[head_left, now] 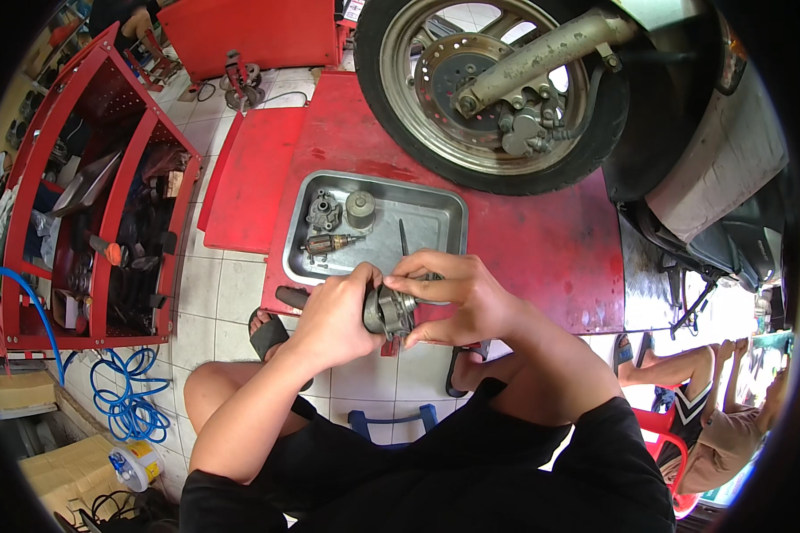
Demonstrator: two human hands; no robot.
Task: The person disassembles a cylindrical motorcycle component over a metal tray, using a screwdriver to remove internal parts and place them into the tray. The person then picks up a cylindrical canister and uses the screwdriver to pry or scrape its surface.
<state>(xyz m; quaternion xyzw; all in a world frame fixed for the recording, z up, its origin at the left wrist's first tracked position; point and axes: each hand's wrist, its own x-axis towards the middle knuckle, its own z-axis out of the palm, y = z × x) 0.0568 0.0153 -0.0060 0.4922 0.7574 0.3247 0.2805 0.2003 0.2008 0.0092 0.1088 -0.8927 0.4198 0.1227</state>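
Head: metal part [384, 313] sits between left hand [336, 309] and right hand [460, 298].

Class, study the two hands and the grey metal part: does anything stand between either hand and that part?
Nothing visible does. The left hand grips the metal part directly, and the right hand touches its right side. The steel tray lies beyond the hands, not between them and the part.

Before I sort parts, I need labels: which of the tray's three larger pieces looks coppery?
The armature-like piece, lying shaft rightward; the lobed cover and round can look greyish.
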